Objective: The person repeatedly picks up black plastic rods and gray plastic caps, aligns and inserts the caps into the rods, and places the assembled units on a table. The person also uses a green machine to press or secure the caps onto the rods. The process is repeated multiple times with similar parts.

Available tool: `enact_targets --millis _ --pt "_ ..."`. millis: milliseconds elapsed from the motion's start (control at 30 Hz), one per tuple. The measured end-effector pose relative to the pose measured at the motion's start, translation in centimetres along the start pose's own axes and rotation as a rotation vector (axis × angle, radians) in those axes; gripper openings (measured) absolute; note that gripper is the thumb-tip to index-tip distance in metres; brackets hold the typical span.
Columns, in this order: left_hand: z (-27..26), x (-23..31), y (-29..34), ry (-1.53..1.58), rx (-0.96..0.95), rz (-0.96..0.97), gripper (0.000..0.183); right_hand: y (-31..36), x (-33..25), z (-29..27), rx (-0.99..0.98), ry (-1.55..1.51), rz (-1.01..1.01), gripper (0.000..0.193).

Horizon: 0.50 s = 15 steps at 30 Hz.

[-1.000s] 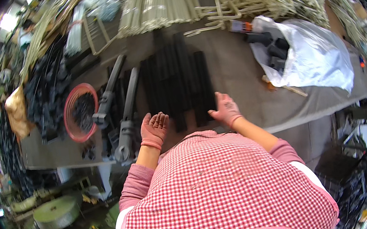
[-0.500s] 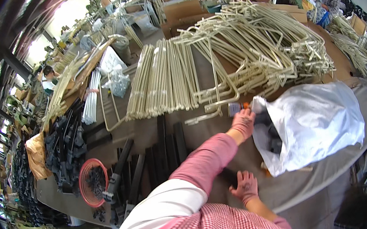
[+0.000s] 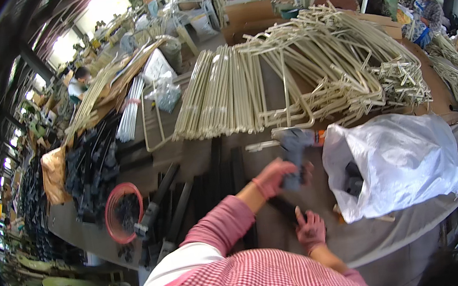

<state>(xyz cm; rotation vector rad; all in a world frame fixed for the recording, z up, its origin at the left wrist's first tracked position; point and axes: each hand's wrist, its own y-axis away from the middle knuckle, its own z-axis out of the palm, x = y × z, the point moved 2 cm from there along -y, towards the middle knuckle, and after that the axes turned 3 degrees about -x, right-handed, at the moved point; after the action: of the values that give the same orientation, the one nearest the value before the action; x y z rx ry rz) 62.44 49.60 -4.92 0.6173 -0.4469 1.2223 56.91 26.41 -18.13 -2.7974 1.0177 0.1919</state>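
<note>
In my left hand, closed round the handle, is a blue-grey power drill. It is raised over the middle of the table, smeared by motion, with an orange part at its right end. My right hand lies nearer to me on a black tube, its visible fingers stretched out; part of the tube is hidden under it. Just right of both hands a white sack lies with its mouth toward them, and dark parts show inside.
Bent metal rods and a row of straight rods cover the table's far side. At the left are a red-rimmed basket of small dark parts, black tubes and a heap of black pieces. Other people sit farther off.
My left hand has lifted the drill from beside the sack and drawn it nearer and to the left. My right hand has shifted slightly, its fingers now on the black tube.
</note>
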Motion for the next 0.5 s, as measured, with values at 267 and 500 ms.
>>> enact_targets --millis 267,500 --pt "2.6 11.3 22.6 -0.001 -0.05 0.645 0.054 -3.9 -4.7 -4.4 -0.189 -1.159 0.393 0.039" --pt "3.4 12.7 30.3 0.167 0.184 1.022 0.038 -2.2 -17.1 -17.1 -0.35 -1.705 -0.06 0.029"
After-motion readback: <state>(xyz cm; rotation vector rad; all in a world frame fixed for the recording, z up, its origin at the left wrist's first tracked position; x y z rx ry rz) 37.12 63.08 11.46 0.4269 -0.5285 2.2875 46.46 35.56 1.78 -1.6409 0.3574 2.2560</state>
